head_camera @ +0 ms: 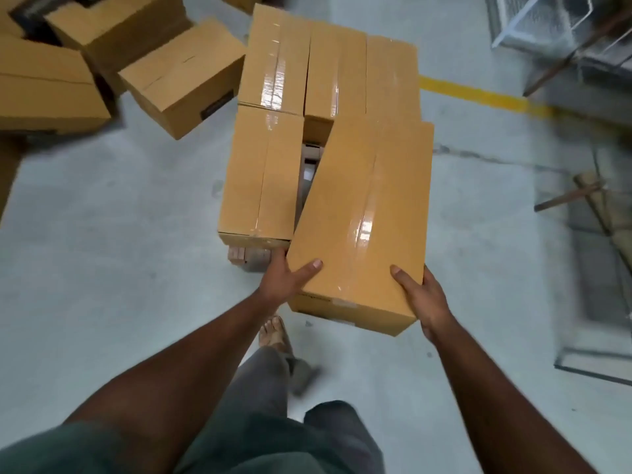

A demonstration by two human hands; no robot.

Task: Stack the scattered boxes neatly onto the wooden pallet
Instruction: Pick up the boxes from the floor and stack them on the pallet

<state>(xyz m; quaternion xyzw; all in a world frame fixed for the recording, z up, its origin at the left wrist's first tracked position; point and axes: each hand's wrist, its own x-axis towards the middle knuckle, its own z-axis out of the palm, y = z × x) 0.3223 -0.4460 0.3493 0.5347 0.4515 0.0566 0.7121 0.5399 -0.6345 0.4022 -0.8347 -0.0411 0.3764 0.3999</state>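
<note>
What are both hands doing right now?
Left hand: gripping the near left corner of the box.
Right hand: gripping the same box at its near right corner.

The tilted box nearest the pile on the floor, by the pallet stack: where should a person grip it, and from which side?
Take the tilted box by its two short ends, one hand on each, fingers under the bottom edges. Come from the open floor in front of it: the stack on the pallet crowds its right corner and other scattered boxes sit behind and to its left.

The scene is viewed steeply downward from head height, close above the pallet (251, 260) and grey floor (119, 234).
</note>
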